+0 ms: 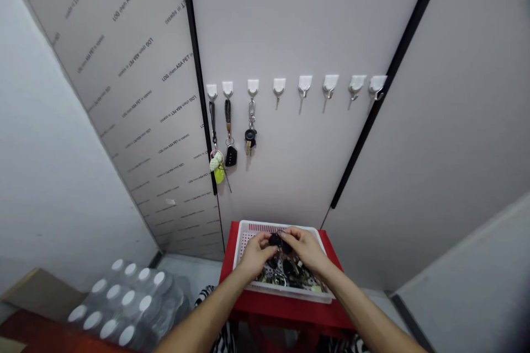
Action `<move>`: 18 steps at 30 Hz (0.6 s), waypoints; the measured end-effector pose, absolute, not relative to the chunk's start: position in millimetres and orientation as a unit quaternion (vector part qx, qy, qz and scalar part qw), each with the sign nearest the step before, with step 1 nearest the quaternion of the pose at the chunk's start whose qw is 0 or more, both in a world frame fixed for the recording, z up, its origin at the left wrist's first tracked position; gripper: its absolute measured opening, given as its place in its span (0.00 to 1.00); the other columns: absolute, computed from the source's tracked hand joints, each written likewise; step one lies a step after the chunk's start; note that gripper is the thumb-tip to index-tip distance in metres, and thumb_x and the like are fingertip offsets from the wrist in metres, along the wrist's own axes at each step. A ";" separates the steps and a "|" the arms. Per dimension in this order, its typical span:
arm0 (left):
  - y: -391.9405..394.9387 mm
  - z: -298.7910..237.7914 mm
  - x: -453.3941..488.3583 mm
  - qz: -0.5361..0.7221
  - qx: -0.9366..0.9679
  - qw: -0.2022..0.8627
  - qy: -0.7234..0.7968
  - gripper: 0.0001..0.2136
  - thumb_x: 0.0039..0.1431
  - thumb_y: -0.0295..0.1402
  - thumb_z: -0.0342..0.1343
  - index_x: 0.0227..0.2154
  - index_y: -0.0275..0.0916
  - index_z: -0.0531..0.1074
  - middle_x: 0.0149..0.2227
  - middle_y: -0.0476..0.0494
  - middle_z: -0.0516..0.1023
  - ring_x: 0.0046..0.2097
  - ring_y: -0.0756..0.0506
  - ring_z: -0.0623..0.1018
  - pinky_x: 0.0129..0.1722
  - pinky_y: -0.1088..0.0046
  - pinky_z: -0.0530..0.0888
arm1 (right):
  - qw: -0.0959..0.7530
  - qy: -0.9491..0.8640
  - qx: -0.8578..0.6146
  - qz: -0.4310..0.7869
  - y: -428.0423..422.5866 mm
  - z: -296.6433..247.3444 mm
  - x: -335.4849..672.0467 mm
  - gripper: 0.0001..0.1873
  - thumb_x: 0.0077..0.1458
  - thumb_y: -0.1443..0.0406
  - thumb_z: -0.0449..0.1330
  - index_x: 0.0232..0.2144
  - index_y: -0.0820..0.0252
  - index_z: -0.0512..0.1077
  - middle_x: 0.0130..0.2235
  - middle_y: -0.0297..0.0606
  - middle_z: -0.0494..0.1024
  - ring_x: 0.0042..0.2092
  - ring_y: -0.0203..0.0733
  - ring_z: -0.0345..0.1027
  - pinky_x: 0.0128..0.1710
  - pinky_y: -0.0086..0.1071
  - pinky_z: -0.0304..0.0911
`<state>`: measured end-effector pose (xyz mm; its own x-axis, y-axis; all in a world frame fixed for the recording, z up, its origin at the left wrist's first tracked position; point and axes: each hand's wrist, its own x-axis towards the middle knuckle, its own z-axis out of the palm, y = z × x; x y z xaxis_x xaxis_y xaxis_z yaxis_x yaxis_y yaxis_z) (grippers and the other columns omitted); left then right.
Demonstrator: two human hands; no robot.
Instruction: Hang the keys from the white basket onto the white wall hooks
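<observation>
Over the white basket [290, 290], my left hand [257, 255] and my right hand [305, 246] are both closed on a bunch of dark keys [276, 240]. A thin metal ring shows near my right fingertips; the fingers hide part of the bunch. More keys [290, 271] lie loosely in the basket below. Up on the wall hang a yellow-green key holder on a dark strap [218, 173], a black car key on a braided strap [231, 155], and a key with a round black head on a metal clip [250, 137].
A row of white hooks [305, 83] runs across the pale panel, the keys hanging at its left end. The basket stands on a red stool [285, 309]. Bottles with white caps [128, 298] in plastic wrap stand at lower left. Black strips [376, 94] edge the panel.
</observation>
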<state>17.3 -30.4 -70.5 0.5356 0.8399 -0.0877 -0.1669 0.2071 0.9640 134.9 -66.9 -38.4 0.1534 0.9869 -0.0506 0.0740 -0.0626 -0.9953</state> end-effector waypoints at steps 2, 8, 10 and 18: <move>-28.8 -69.5 16.2 0.361 0.487 0.720 0.338 0.10 0.34 0.27 0.53 0.24 0.34 0.62 0.22 0.50 0.68 0.23 0.54 0.68 0.24 0.79 0.63 | 0.521 -0.452 -0.553 0.467 -68.0 -38.1 133.0 0.11 0.39 0.60 0.51 0.20 0.63 0.63 0.15 0.28 0.64 0.17 0.27 0.56 0.17 0.22 0.51; -28.5 -55.8 19.1 0.406 0.393 0.779 0.272 0.13 0.35 0.33 0.54 0.26 0.34 0.61 0.23 0.49 0.68 0.23 0.54 0.67 0.23 0.78 0.64 | 0.522 -0.400 -0.522 0.543 -71.0 -42.3 131.1 0.14 0.35 0.64 0.54 0.30 0.60 0.62 0.21 0.29 0.66 0.21 0.29 0.60 0.22 0.25 0.57; -29.1 -50.7 21.3 0.405 0.380 0.786 0.272 0.12 0.36 0.33 0.54 0.25 0.33 0.61 0.21 0.50 0.67 0.21 0.55 0.66 0.22 0.79 0.63 | 0.518 -0.430 -0.530 0.515 -71.8 -42.8 131.7 0.14 0.36 0.64 0.53 0.31 0.61 0.62 0.22 0.30 0.66 0.21 0.29 0.59 0.20 0.24 0.56; -27.8 -53.6 24.3 0.384 0.354 0.778 0.348 0.12 0.36 0.29 0.53 0.27 0.34 0.60 0.21 0.51 0.68 0.21 0.55 0.67 0.22 0.79 0.64 | 0.482 -0.554 -0.574 0.364 -77.3 -42.2 131.3 0.24 0.33 0.67 0.56 0.38 0.57 0.59 0.28 0.32 0.67 0.24 0.30 0.58 0.23 0.25 0.57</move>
